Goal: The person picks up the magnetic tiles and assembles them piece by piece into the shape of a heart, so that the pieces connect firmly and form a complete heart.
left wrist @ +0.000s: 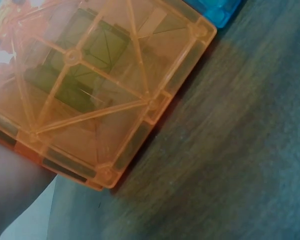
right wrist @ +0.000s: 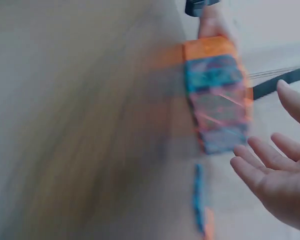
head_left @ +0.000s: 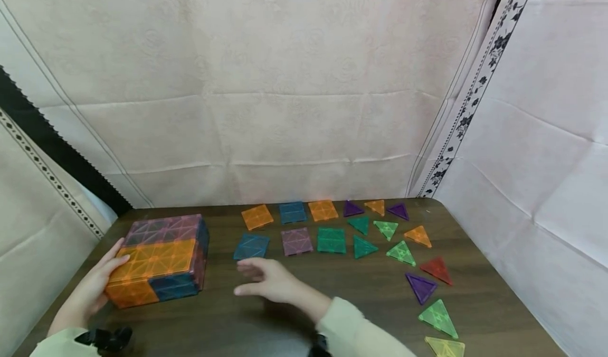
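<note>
A box built of see-through magnetic tiles (head_left: 157,256) stands at the left of the table, with orange, blue and purple faces. My left hand (head_left: 97,280) touches its left side, fingers lying along the wall near the top edge. In the left wrist view an orange square tile (left wrist: 85,75) of the box fills the upper left; most of that hand is hidden there. My right hand (head_left: 273,280) hovers over the table right of the box, fingers slightly bent and holding nothing. The right wrist view shows the same hand (right wrist: 280,175) apart from the blurred box (right wrist: 217,100).
Loose square tiles, among them a purple one (head_left: 296,241) and a green one (head_left: 331,240), lie behind the right hand. Several triangle tiles, including a red one (head_left: 437,270) and a light green one (head_left: 439,319), curve down the right side. White cloth (head_left: 294,93) hangs behind the table.
</note>
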A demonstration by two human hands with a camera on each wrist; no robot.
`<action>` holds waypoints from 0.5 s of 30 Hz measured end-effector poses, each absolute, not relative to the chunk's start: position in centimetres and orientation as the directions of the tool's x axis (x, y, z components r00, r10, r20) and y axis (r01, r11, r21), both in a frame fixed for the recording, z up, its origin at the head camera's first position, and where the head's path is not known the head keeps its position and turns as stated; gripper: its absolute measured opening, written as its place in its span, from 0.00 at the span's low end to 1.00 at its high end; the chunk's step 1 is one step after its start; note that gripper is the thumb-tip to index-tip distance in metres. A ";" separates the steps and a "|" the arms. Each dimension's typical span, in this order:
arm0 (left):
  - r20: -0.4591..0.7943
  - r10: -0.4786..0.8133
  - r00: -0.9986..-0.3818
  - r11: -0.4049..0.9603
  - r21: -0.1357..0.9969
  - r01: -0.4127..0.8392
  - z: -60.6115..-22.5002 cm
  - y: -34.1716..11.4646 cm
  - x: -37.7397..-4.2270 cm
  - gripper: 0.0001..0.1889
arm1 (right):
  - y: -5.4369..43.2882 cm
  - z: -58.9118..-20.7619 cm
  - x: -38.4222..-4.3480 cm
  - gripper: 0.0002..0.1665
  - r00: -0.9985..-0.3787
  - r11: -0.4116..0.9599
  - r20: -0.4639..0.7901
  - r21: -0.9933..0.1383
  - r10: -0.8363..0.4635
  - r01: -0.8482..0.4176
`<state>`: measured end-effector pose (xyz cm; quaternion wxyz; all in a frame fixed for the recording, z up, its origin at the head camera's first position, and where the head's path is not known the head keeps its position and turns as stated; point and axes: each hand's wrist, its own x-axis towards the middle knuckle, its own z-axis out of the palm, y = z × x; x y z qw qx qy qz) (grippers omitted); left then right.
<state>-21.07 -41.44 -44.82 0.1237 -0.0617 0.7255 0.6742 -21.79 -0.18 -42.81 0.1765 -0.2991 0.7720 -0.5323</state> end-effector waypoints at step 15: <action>-0.269 0.081 -0.960 0.057 0.963 -0.265 -44.7 -41.6 -20.9 0.36 | 22.1 -41.7 -16.0 0.32 -0.805 0.517 0.260 -0.654 -0.533 -0.553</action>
